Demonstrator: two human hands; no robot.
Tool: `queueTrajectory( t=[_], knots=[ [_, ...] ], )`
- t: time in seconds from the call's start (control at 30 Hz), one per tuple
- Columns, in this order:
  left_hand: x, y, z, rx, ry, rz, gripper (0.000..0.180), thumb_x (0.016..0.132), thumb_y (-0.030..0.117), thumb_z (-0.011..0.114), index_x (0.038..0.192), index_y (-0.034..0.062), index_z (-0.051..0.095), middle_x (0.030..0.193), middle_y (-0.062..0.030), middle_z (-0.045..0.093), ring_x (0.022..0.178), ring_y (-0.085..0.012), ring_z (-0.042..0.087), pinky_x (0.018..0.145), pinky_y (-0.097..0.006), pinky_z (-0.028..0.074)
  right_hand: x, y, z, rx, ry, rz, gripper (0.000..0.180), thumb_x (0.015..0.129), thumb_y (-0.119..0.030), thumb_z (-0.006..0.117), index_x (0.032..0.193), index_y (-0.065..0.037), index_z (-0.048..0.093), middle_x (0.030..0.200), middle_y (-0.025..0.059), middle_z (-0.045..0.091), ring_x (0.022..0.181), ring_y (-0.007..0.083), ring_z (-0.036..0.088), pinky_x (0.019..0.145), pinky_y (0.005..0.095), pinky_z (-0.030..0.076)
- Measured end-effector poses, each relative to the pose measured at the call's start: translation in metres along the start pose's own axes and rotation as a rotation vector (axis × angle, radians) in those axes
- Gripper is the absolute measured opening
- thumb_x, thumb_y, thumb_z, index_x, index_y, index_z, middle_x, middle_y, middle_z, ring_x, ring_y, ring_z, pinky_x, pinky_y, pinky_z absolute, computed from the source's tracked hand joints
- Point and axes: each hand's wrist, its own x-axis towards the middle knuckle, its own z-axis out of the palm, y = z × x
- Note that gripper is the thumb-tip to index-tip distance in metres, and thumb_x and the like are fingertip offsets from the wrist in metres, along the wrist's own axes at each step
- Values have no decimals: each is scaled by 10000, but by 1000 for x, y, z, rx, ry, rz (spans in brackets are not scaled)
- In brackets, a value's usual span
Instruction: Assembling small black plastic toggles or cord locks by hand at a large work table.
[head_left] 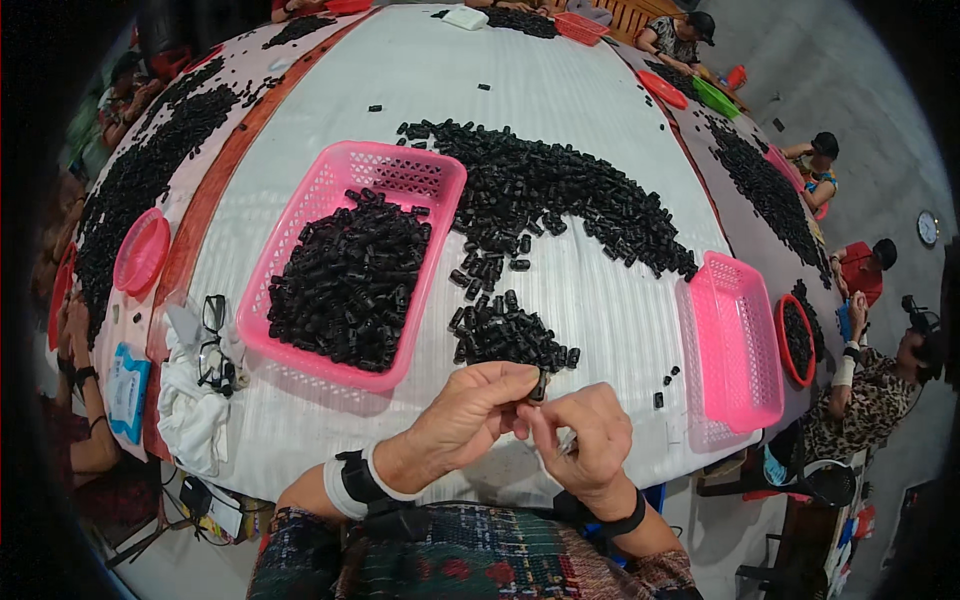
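Note:
My left hand [462,412] pinches a small black plastic cylinder [538,388] between thumb and fingers. Close against it, my right hand [590,437] has its fingers curled and pressed together; what they hold, if anything, is too small to make out. Just beyond both hands lies a small pile of the same black cylinders [508,332]. Farther off, a large heap of them [560,180] spreads across the white-covered table [330,70]. To the left stands a pink plastic basket [455,185] filled with more black cylinders [350,280].
A second pink basket [745,340] stands at the right with nothing in it. Glasses [213,345] rest on a white cloth [190,420] at the left, beside a blue packet [128,392]. Several people sit along the table's sides, near other heaps and a red basket [795,340].

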Motion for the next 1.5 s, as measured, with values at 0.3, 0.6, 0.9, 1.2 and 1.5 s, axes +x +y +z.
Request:
queueTrajectory(
  t=[0.3,0.6,0.9,1.2,1.5],
  knots=[
    [-5,8,3,7,-26,-47,170,850,160,559,906,0,573,755,-48,565,628,-90,516,526,-240,462,7,20,-11,321,-293,372,149,849,-93,472,737,-10,522,645,96,460,579,249,444,519,331,362],
    [-4,8,0,38,-33,-66,146,845,146,565,871,3,588,746,-67,580,607,-94,537,524,-238,472,6,27,-5,171,-259,306,124,813,-92,523,717,-17,544,621,87,470,559,249,465,489,337,365],
    [-3,7,0,52,0,-57,134,843,136,566,858,5,591,746,-64,579,599,-86,531,511,-226,475,4,28,-5,75,-283,286,131,810,-107,530,703,-33,545,613,81,476,559,247,475,482,344,373],
    [6,5,-6,23,62,-62,163,835,139,578,909,-6,581,746,-62,578,603,-86,526,514,-228,472,-2,31,3,88,-339,303,112,810,-89,522,711,-37,531,625,78,474,557,254,479,484,346,381],
    [0,3,1,27,3,-99,215,842,217,573,930,21,571,744,-44,589,632,-99,541,532,-237,441,10,3,-11,-29,-97,148,350,650,-172,716,921,7,585,754,106,533,588,224,502,479,295,404]
  ],
)
